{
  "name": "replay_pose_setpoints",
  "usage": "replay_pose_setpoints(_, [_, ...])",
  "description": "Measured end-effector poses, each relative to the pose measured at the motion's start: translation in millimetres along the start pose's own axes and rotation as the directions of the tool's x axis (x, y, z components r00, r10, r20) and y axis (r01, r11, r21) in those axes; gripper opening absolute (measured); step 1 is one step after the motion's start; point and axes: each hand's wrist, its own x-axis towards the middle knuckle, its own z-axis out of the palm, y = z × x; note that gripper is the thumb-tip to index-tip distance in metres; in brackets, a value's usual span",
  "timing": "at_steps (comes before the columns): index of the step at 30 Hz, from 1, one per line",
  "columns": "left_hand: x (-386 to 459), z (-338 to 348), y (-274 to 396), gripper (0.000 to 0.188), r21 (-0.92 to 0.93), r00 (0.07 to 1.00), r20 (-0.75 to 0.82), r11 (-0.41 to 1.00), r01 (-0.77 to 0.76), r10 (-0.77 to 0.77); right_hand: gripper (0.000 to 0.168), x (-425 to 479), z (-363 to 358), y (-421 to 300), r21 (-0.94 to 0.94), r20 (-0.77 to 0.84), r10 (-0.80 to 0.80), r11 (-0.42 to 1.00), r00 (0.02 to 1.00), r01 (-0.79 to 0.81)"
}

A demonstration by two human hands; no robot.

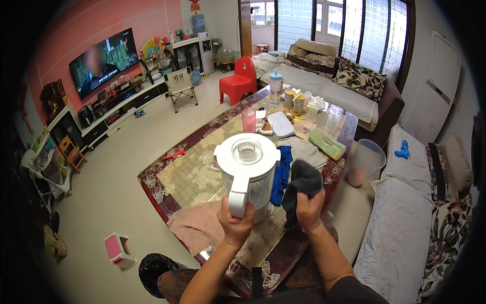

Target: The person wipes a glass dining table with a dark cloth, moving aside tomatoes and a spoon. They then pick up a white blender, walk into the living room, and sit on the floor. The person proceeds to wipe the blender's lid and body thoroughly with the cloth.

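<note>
My left hand (pixel 236 224) grips the white handle of a clear blender jug with a white lid (pixel 246 157), upright over the near part of the table. Whether its base touches the table cannot be told. To its right, my right hand (pixel 311 207) holds a bunched dark grey cloth (pixel 303 180). A blue cloth (pixel 281 174) lies just beyond, between the jug and the dark cloth. On the table left of the jug is a pink textured cloth (pixel 197 224). Behind the dark cloth lie a light grey cloth (pixel 303 150) and a green tissue pack (pixel 326 143).
The patterned table (pixel 152 182) also carries a pink cup (pixel 248 121), an open notebook (pixel 281 124), a tumbler (pixel 275 89), cans and a red tool (pixel 174 154). A clear bin (pixel 366 159) and sofa (pixel 395 228) stand right; a black-lined bin (pixel 153 273) and pink-topped stool (pixel 119 249) left.
</note>
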Motion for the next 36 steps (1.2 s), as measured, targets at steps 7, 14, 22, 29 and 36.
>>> replay_pose_setpoints(7, [1.5, 1.5, 3.2, 0.027, -0.024, 0.999, 0.019, 0.999, 0.027, -0.027, 0.029, 74.7, 10.9, -23.1, -0.449, 0.388, -0.156, 0.829, 0.908, 0.335])
replay_pose_setpoints(14, [2.2, 0.9, 4.5, 0.027, 0.021, 1.000, 0.009, 0.999, 0.024, -0.024, 0.032, 41.2, 15.1, -47.1, -0.111, 0.579, -0.211, 0.936, 0.787, 0.333])
replay_pose_setpoints(22, [1.4, 1.8, 2.4, 0.027, -0.026, 0.999, 0.009, 0.999, 0.036, -0.036, 0.021, -32.9, -12.3, -17.8, -0.368, 0.773, 0.398, 0.916, 0.495, -0.162])
replay_pose_setpoints(29, [-1.5, -0.1, -0.6, 0.029, -0.034, 0.999, 0.013, 0.998, 0.048, -0.047, 0.016, 21.6, -24.0, -36.5, -0.643, 0.508, 0.429, 0.766, 0.747, -0.003])
replay_pose_setpoints(36, [5.9, -2.9, 6.0, 0.031, 0.002, 1.000, -0.006, 1.000, 0.010, -0.010, 0.021, 73.3, 5.1, -47.5, -0.474, 0.362, -0.054, 0.849, 0.930, 0.234])
